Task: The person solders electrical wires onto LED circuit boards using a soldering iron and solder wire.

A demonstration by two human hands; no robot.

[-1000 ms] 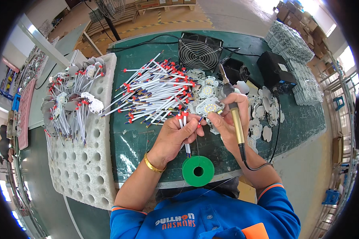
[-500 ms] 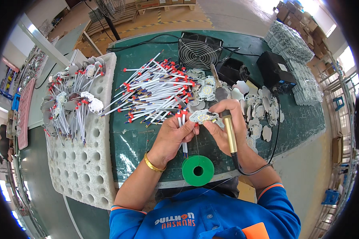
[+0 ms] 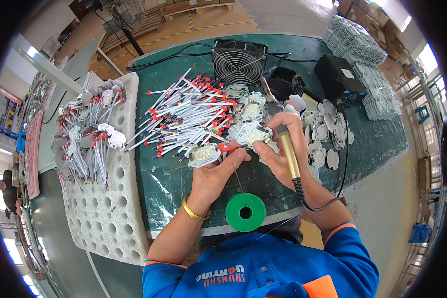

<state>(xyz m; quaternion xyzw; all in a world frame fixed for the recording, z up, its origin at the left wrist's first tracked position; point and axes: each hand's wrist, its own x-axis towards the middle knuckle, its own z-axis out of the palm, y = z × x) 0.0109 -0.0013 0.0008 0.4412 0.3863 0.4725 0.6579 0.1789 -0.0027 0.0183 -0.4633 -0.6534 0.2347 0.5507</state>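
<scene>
Over the near middle of the bench [image 3: 375, 156], I observe the left hand [image 3: 214, 175], fingers clenched on a circuit board [image 3: 203, 155] beside a red collar [image 3: 224, 147]. Just right, the right hand [image 3: 277, 166] grips a gold-handled soldering iron [image 3: 290, 156], its thumb at a second board [image 3: 254, 134]; whether that is pinched, I cannot tell. Nearer stands a green spool [image 3: 233, 213]; white wires [image 3: 184, 114] lie heaped far left.

Green workbench [image 3: 367, 149], heaped white wires [image 3: 188, 114], circuit boards [image 3: 252, 111], black fan [image 3: 239, 65]
</scene>
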